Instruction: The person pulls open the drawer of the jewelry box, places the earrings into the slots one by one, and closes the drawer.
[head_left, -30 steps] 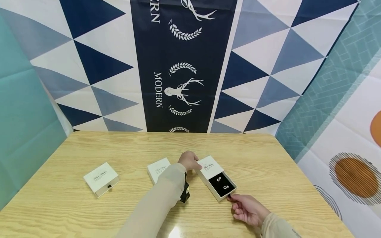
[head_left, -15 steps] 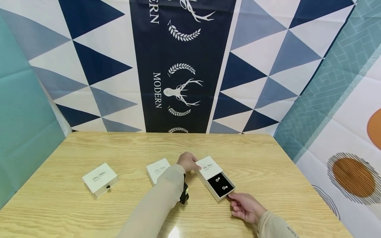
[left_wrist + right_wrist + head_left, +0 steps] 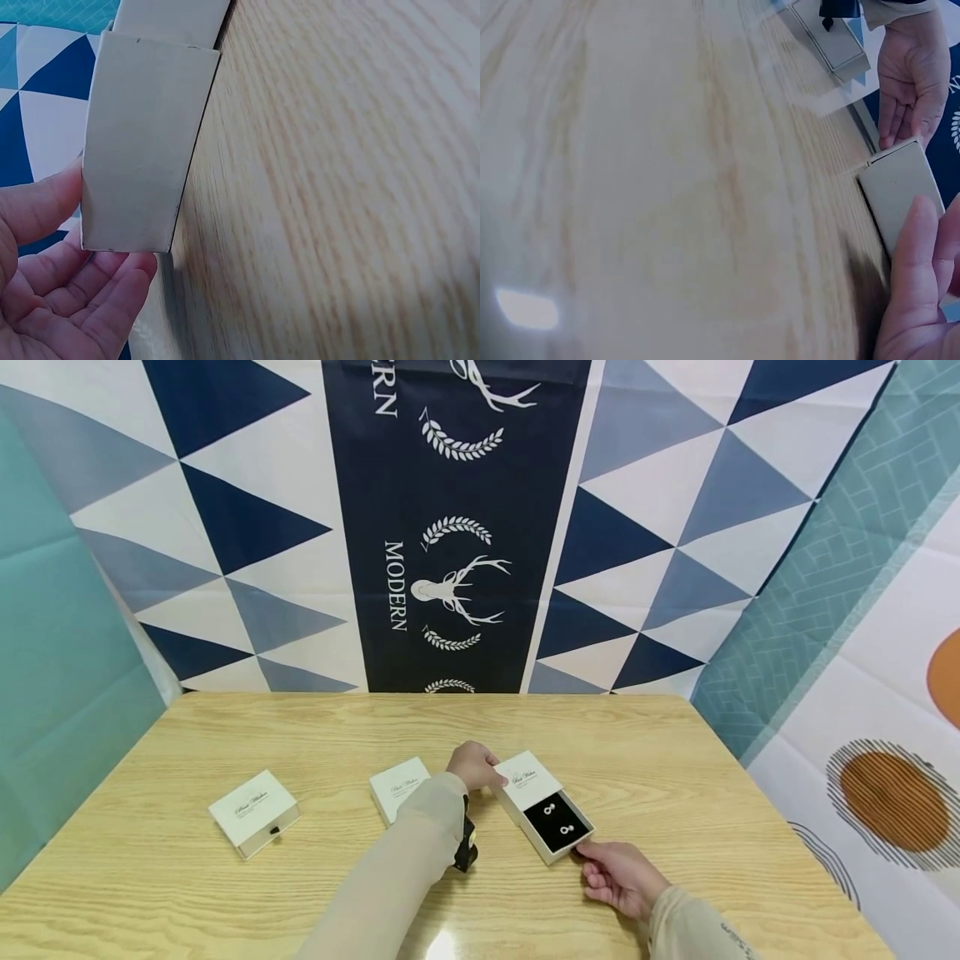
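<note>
A white jewelry box [image 3: 527, 779] lies on the table right of centre, its drawer [image 3: 539, 844] pulled part way out toward me. On the drawer's black insert [image 3: 555, 841] rest two small silvery earrings [image 3: 550, 809]. My left hand [image 3: 474, 766] holds the far end of the box's sleeve, thumb on top and fingers behind the end, as the left wrist view shows. My right hand [image 3: 621, 878] is at the drawer's front, thumb and forefinger pinching the small dark pull tab, which they mostly cover.
Two more white boxes stand on the wooden table [image 3: 322, 727]: a closed box [image 3: 253, 804] with a black tab at the left, and another box [image 3: 399, 783] partly behind my left forearm. A patterned cloth wall [image 3: 457, 527] rises along the back edge.
My right fingertips have shifted very slightly up toward the drawer's front. The left hand, the box and the earrings look the same.
</note>
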`<action>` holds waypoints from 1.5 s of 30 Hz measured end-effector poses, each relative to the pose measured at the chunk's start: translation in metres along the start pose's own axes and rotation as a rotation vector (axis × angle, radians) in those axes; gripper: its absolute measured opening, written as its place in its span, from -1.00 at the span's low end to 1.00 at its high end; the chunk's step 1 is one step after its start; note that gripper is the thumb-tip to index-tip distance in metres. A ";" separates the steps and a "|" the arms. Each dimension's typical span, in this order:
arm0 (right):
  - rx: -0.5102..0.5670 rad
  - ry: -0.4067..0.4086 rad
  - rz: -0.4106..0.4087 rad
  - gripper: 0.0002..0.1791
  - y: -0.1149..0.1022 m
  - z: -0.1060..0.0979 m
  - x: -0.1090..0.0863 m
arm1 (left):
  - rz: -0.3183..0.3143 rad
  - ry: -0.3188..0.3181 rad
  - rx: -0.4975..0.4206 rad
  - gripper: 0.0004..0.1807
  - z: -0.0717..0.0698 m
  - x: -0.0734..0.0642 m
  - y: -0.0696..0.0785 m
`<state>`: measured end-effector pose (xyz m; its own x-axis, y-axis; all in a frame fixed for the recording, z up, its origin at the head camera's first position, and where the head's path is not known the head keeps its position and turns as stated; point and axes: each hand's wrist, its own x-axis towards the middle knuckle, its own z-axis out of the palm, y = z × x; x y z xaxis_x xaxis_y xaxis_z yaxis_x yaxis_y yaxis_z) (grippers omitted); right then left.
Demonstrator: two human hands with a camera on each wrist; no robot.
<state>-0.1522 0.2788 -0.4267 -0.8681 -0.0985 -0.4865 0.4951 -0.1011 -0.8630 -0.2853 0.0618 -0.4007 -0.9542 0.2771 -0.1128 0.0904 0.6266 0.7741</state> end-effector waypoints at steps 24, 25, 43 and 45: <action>-0.120 0.051 -0.031 -0.94 -0.001 0.009 0.004 | 0.001 0.014 0.001 -0.75 0.001 -0.002 0.000; -0.118 0.051 -0.029 -0.94 -0.001 0.009 0.004 | -0.001 0.014 -0.002 -0.75 0.001 -0.002 0.000; -0.134 0.132 -0.021 -0.93 -0.003 0.018 0.005 | -0.019 0.005 0.010 -0.73 0.000 -0.001 0.003; -0.128 0.122 -0.022 -0.94 -0.003 0.017 0.004 | -0.017 0.001 0.013 -0.73 0.000 -0.001 0.004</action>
<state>-0.1567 0.2620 -0.4235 -0.8803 0.0243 -0.4737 0.4743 0.0255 -0.8800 -0.2835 0.0640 -0.3975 -0.9558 0.2662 -0.1252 0.0784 0.6406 0.7638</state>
